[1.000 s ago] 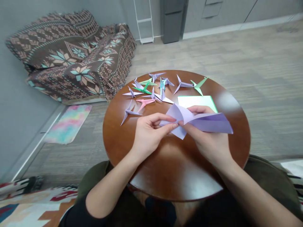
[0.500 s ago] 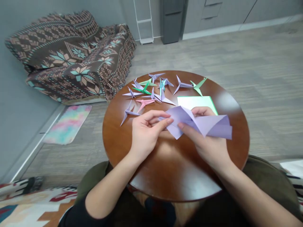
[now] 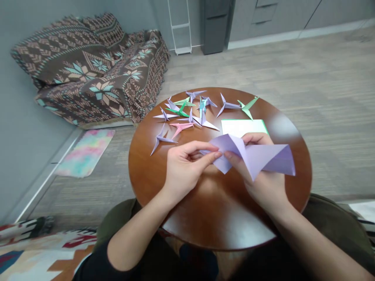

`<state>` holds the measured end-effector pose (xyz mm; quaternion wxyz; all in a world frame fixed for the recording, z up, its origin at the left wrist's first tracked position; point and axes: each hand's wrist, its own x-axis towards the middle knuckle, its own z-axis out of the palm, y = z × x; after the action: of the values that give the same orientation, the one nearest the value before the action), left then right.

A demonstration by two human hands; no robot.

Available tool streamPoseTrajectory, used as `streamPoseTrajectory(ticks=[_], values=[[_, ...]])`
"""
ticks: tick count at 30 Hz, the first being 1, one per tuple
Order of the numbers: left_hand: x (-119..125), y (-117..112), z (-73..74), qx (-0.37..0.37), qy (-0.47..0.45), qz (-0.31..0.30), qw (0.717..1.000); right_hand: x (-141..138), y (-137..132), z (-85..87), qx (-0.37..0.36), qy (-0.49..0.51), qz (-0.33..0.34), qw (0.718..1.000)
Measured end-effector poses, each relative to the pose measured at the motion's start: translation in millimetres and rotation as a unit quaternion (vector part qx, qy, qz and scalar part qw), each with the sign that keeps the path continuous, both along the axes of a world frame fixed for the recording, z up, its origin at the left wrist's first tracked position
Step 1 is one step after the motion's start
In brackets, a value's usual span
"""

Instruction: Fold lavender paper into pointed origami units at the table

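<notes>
A partly folded sheet of purple paper point(image 3: 265, 156) is held above the round wooden table by both hands. My left hand point(image 3: 190, 162) pinches its left edge between thumb and fingers. My right hand point(image 3: 260, 171) grips the middle, thumb on the near face and fingers behind, partly hidden by the paper. The paper's creased flaps stand up and stick out to the right over the right hand. Just behind it lies a stack of white paper with a green edge point(image 3: 243, 127). Several folded paper cranes, among them a pink one point(image 3: 182, 128) and a purple one point(image 3: 161, 139), lie beyond the left hand.
The round brown table point(image 3: 222, 218) stands right in front of my knees. More cranes, including a light green one point(image 3: 249, 107), sit toward its far edge. Past it are a sofa with a patterned cover point(image 3: 96, 74) and a pastel mat point(image 3: 86, 152) on the floor.
Both hands and the purple paper have shifted slightly right. The thumbs have come closer together, and the right-hand flap has spread a little. The whole view has moved slightly.
</notes>
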<state>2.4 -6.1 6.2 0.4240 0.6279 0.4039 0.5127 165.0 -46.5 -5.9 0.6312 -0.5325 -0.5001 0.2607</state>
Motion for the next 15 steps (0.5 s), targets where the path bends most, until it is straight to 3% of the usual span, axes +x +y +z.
streamPoseTrajectory(ticks=[8,12,15], values=[[0,-2,2.3,-0.027,-0.001,0.011,1.0,-2,-3,0.3,-0.006,0.007,-0.001,1.0],[2,-4,4.4,-0.038,-0.047,0.015,0.998,-4,-2,-7.2,-0.056,0.074,0.07,0.993],[3,-6,5.2,-0.056,-0.058,0.003,0.997,-4,-1,-12.8,-0.07,0.07,0.112,0.989]])
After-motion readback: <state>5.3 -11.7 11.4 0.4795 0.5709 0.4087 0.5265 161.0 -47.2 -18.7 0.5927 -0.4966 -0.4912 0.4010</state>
